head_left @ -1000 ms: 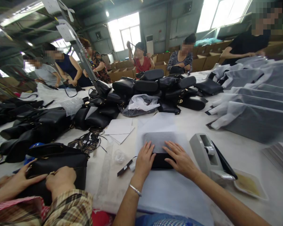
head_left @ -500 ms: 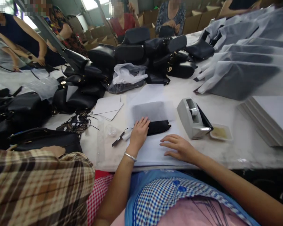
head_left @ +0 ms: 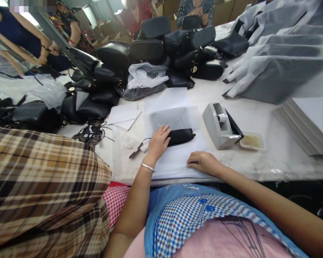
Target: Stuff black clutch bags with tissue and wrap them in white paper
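My left hand (head_left: 157, 142) lies flat, fingers stretched, on the left end of a small black pouch (head_left: 181, 135). The pouch rests on white tissue paper (head_left: 177, 157) spread in front of me. A grey translucent sheet (head_left: 170, 118) lies just behind the pouch. My right hand (head_left: 203, 163) rests on the tissue near the table's front edge, its fingers curled down onto the paper's edge. A black tag on a cord (head_left: 136, 152) sticks out left of my left hand.
A grey tape dispenser (head_left: 220, 125) and a small tray (head_left: 252, 141) stand to the right. Black handbags (head_left: 150, 50) pile at the back and left, wrapped bags (head_left: 274, 75) and stacked sheets (head_left: 309, 123) at right. A plaid-sleeved person (head_left: 43, 186) sits left; others stand behind.
The view tipped down toward my lap. My right hand left the pouch and drew back to the tissue's near edge, its fingers curling. My left hand stayed on the pouch.
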Demonstrator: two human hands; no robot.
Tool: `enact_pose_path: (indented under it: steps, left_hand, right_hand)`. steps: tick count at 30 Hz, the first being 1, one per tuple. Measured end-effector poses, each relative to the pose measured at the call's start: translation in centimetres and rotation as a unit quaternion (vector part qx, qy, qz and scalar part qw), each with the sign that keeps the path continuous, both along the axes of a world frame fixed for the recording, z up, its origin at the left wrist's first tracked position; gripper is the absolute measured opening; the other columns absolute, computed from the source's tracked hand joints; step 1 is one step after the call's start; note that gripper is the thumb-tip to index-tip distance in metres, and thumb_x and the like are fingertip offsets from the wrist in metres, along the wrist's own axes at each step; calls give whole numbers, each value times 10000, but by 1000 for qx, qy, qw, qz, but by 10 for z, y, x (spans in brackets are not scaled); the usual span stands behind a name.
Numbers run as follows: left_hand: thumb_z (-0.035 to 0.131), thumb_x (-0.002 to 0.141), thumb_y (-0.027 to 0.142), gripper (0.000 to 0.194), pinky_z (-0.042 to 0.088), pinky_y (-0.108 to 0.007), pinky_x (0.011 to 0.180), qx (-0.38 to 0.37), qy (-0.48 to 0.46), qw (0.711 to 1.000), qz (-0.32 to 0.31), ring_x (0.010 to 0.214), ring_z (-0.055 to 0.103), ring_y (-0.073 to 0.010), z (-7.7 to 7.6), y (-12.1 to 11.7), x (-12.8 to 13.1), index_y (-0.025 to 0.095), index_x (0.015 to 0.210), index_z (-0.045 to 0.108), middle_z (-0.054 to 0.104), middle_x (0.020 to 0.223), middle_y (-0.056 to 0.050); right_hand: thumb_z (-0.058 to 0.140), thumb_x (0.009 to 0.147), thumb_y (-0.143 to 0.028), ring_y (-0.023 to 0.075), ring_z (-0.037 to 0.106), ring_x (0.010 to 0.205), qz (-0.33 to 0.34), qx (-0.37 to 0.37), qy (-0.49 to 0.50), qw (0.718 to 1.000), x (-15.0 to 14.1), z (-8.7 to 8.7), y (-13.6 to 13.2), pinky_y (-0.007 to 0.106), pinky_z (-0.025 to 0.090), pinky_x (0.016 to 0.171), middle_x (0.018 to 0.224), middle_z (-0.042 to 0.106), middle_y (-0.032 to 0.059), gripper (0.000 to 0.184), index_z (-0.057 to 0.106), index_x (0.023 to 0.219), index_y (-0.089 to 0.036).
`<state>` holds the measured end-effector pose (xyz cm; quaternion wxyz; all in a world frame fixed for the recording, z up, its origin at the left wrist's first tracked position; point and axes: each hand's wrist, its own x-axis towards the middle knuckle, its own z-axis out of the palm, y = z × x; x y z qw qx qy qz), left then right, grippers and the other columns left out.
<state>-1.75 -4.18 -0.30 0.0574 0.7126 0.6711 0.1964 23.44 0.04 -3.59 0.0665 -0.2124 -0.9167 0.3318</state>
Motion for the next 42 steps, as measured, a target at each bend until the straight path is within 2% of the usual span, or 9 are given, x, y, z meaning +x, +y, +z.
enact_pose_path:
  steps: [11,14,17,20,23,26,30,34,42]
  left_hand:
    - [289,1006,492,502,337,-367,1159,-110,-67,991,-23,1393,408,-189,49,10,-12,214,1281,605,536,1438,-47]
    - [423,950,550,474,371,-362,1138,-134,-67,988,-44,1383,424,-208,59,12,-18,245,1246,633,547,1426,-35]
    - [641,860,421,389,393,-360,1124,-139,-65,987,-46,1362,455,-232,61,16,-22,237,1202,655,548,1424,-45]
    - [596,882,185,226,428,-336,1093,-122,-62,990,-22,1282,546,-207,59,22,-23,219,1080,700,622,1343,-48]
    - [564,888,115,223,454,-322,1066,-112,-62,992,-16,1226,594,-192,59,28,-22,221,1015,712,657,1292,-49]
    - [566,885,94,230,462,-316,1058,-107,-59,992,-15,1207,608,-187,60,31,-21,229,999,713,678,1259,-50]
    - [557,869,52,268,506,-345,1012,-100,-39,994,-5,1184,626,-207,59,30,-19,234,1003,701,613,1351,-63]
    - [556,850,27,276,553,-356,935,-93,14,995,14,1128,655,-213,52,26,-18,241,977,677,438,1512,-44]
    - [589,893,134,179,540,-302,826,-87,50,994,48,926,707,-194,49,37,-26,250,996,678,756,1038,-11]
  right_hand:
    - [581,874,-369,185,660,765,-66,-44,8,997,-38,60,73,288,499,742,834,748,6,218,755,862,-239]
    - [570,875,-398,181,650,729,-85,-29,8,996,-51,69,98,282,491,701,801,746,6,253,755,865,-226]
    - [575,880,-394,180,651,726,-98,-9,2,995,-59,75,115,279,484,697,790,743,6,249,754,863,-221]
    - [559,906,-385,197,668,779,-116,36,-11,993,-63,82,117,301,493,719,867,746,16,245,749,889,-231]
    - [558,916,-469,251,662,977,-110,117,18,987,-64,90,106,375,505,854,1106,716,54,332,692,1117,-241]
    - [653,852,-486,293,621,1088,-67,183,37,980,-68,88,97,479,454,989,1210,671,93,475,604,1245,-224]
    - [650,839,-186,276,610,1115,-31,225,41,973,-76,69,101,508,400,1055,1231,655,82,99,665,930,-223]
    - [592,816,-64,240,610,1116,-42,220,59,973,-77,47,108,439,421,1051,1226,658,75,181,638,915,-208]
    - [594,869,-129,219,635,906,-106,196,21,975,-75,42,112,330,460,834,964,713,38,136,651,954,-218]
